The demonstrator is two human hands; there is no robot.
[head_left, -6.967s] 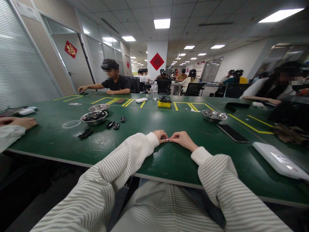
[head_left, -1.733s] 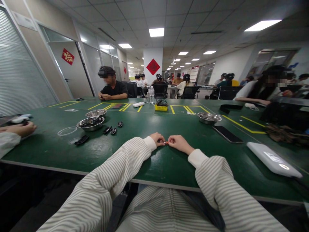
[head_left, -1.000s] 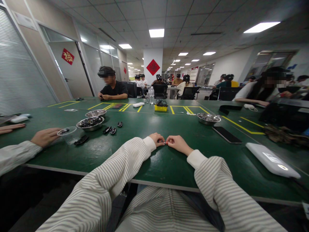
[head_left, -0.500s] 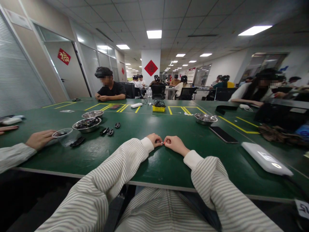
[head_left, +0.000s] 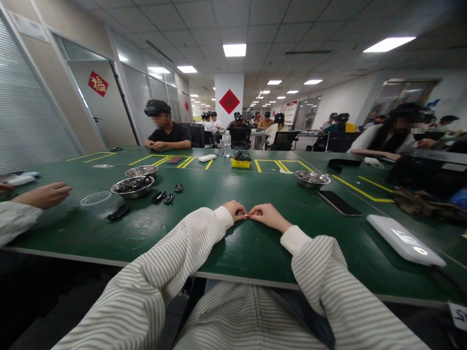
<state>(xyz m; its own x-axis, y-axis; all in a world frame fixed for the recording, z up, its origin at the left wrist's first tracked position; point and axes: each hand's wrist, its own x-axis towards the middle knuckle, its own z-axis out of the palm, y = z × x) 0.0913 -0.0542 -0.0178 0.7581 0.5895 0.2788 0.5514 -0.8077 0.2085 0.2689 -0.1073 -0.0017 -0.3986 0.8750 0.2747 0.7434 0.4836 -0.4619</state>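
Both my hands rest on the green table (head_left: 255, 243), fingertips meeting over a tiny part (head_left: 247, 215) with a red and metallic glint. My left hand (head_left: 236, 210) is curled and pinches one end of it. My right hand (head_left: 267, 216) is curled too and pinches the other end. The part is too small to name. My striped sleeves run back from the hands toward the table's near edge.
Two metal bowls (head_left: 133, 185) with dark parts, loose black clips (head_left: 163, 196) and a clear round lid (head_left: 95, 198) lie to the left. A co-worker's hand (head_left: 45, 194) rests at far left. Another bowl (head_left: 312, 178), a phone (head_left: 338, 202) and a white device (head_left: 404, 240) sit right.
The co-worker's hand at the left reached to the clear lid, then drew back toward the left edge. My hands stay pinched together on the small part.
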